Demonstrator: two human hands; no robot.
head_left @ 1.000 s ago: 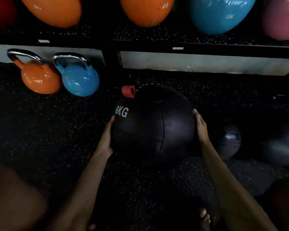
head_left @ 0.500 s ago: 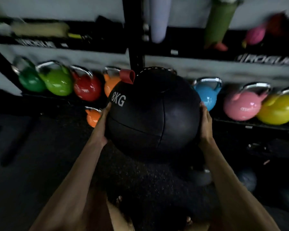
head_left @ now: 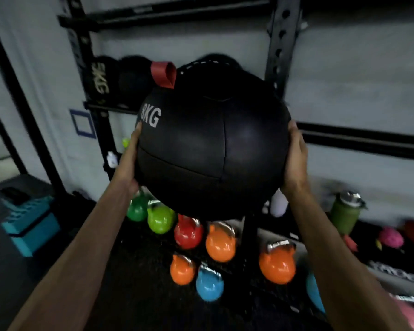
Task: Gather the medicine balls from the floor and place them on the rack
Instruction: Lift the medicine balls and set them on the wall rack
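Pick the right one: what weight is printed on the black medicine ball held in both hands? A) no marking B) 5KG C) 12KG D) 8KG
D: the black medicine ball, held between the left hand and the right hand, has "8KG" in pale letters on its upper left side, just below the red loop.

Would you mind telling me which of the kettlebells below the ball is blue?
The blue kettlebell, the frontmost of the group, just right of a small orange one; the others are green, red or orange.
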